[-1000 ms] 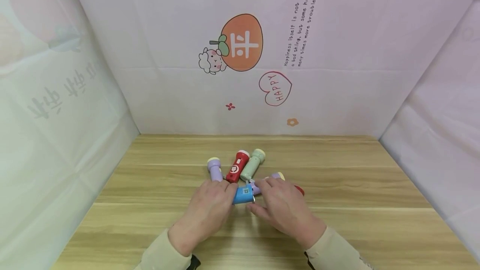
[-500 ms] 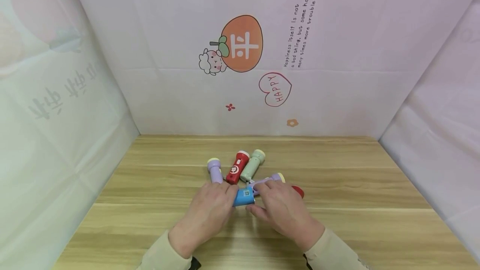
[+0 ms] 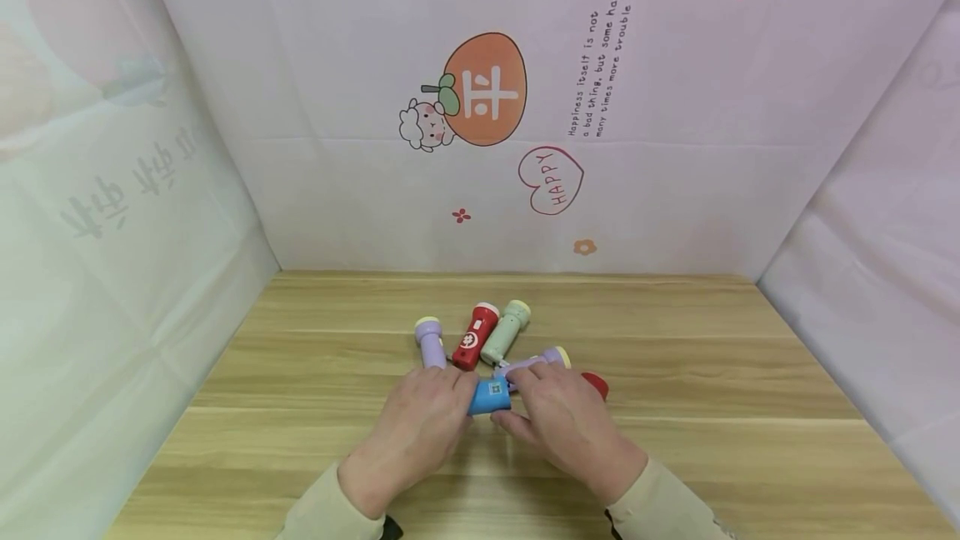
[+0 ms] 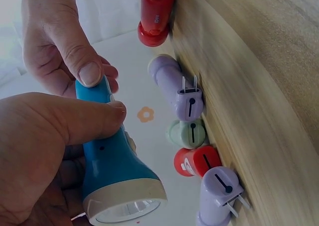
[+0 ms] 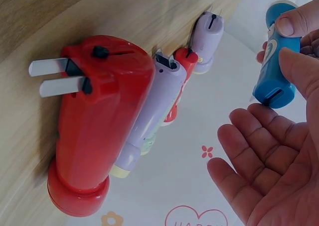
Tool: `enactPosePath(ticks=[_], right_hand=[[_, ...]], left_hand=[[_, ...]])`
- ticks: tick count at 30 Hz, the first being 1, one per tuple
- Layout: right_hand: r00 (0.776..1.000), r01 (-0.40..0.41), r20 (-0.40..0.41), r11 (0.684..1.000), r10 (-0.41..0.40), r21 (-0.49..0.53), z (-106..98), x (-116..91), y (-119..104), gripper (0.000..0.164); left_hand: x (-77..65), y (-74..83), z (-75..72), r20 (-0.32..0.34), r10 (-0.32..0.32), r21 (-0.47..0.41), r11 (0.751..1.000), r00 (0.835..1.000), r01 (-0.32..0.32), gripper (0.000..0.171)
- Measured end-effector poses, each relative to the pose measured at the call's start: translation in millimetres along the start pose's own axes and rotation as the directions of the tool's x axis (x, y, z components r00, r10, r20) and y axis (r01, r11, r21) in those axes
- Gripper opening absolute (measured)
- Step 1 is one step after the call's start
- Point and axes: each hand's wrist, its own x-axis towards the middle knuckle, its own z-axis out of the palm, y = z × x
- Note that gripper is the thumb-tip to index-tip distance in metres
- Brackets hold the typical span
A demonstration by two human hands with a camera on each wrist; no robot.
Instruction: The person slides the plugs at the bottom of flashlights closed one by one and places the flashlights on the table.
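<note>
A blue flashlight point(image 3: 489, 397) with a white-rimmed lamp head is held just above the table, lying sideways in the head view. My left hand point(image 3: 423, 407) grips its body, the thumb along its side in the left wrist view. At the tail end, my right hand point(image 3: 566, 411) pinches it between thumb and index finger; the other fingers spread loosely below in the right wrist view. The tail point(image 5: 275, 94) has a dark slot and shows no prongs. Nearest to my right hand lies a red flashlight point(image 5: 102, 121) with its two plug prongs sticking out.
Beyond my hands lie a purple flashlight point(image 3: 431, 342), a red one point(image 3: 476, 335) with a white emblem, a pale green one point(image 3: 507, 332) and a second purple one point(image 3: 553, 357). Both purple ones show prongs. A printed white cloth point(image 3: 360, 215) stands behind the wooden table point(image 3: 300, 357).
A small shiny metal bit at the blue flashlight's tail is no longer visible. The flashlight and both hands have barely moved; the head view has shifted slightly.
</note>
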Motion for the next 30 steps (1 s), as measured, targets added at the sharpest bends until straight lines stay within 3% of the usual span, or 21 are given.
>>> enactPosePath(ticks=[30], right_hand=[[0.999, -0.04, -0.007, 0.999, 0.04, -0.012, -1.4, 0.5, -4.5, 0.04]], left_hand=[[-1.9, -0.7, 3.0, -0.044, 0.007, -0.011, 1.0, 0.999, -0.008, 0.04]])
